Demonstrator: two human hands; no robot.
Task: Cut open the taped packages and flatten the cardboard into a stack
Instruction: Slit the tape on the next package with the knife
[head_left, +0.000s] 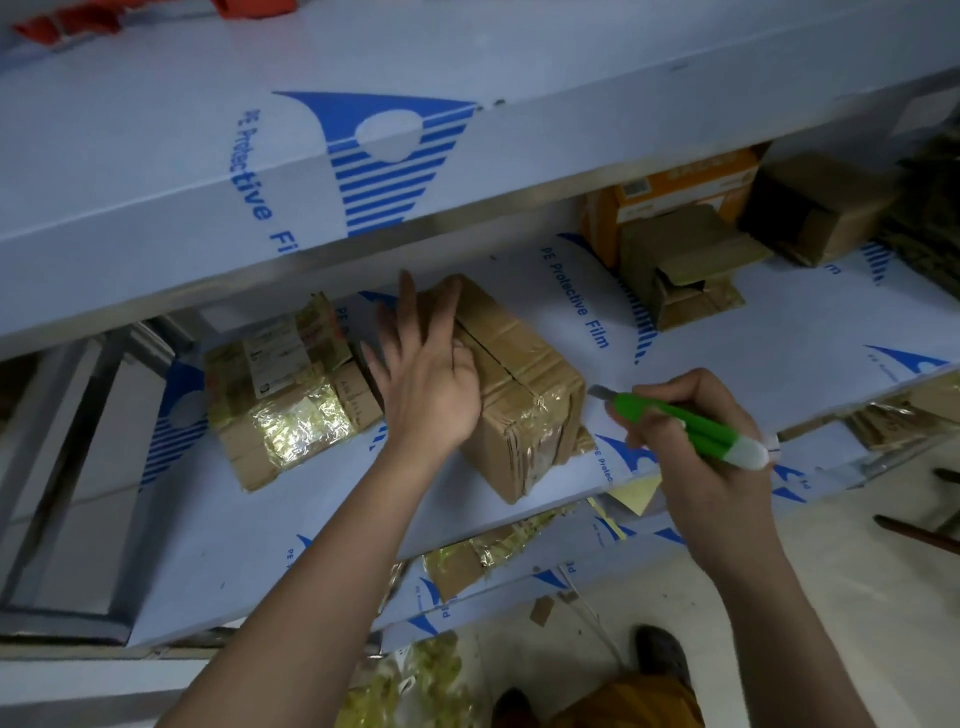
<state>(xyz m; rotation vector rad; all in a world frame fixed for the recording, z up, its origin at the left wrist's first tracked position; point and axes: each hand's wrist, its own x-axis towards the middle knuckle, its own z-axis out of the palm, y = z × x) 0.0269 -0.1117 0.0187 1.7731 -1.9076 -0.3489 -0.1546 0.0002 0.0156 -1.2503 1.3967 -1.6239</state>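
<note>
A taped brown cardboard package (524, 384) stands on the middle shelf (727, 374), its top seam slit along the middle. My left hand (426, 374) rests flat against its left side and top edge, fingers straight. My right hand (696, 447) grips a green utility knife (685, 421) just right of the package, with the short blade pointing left towards its corner. A second taped package (291, 395) with a white label lies to the left of my left hand.
Opened cardboard boxes (680, 265) and an orange box (691, 182) sit at the back right of the shelf. A shelf board overhangs above. Tape scraps and cardboard pieces (467, 566) lie on the lower shelf and floor. My shoes show at the bottom.
</note>
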